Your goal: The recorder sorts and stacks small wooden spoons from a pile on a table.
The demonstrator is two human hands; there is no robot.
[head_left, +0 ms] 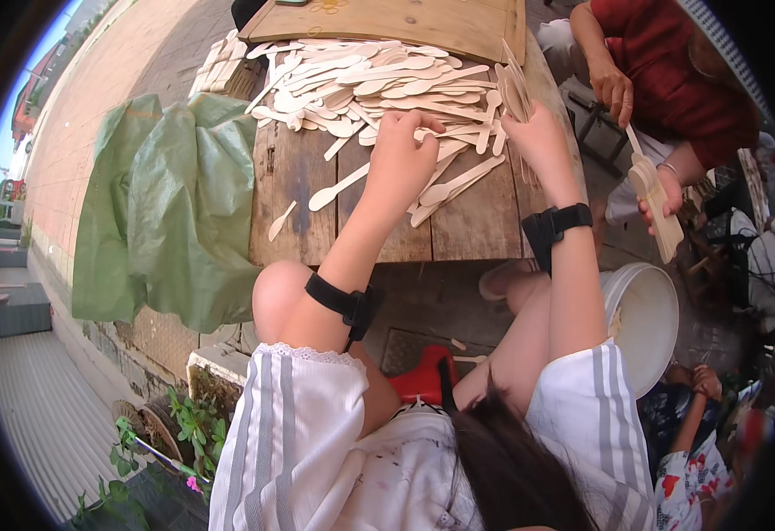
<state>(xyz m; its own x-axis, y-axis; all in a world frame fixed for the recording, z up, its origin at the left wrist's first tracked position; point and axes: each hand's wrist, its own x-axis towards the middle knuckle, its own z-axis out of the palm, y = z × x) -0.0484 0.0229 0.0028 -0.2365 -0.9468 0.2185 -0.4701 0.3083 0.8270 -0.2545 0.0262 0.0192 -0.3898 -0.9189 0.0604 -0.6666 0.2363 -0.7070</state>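
Carefully now: my left hand (402, 159) pinches one wooden spoon (441, 134) off spoon pile (379, 84) on wooden table (471, 221); right hand (538, 137) clamps stacked spoons (516, 88) beside pile. I'd align handles before adding.

Both bare forearms reach forward, a black band on each.
The left hand (402, 159) curls fingers downward; the right hand (538, 137) is raised, fingers pinched.
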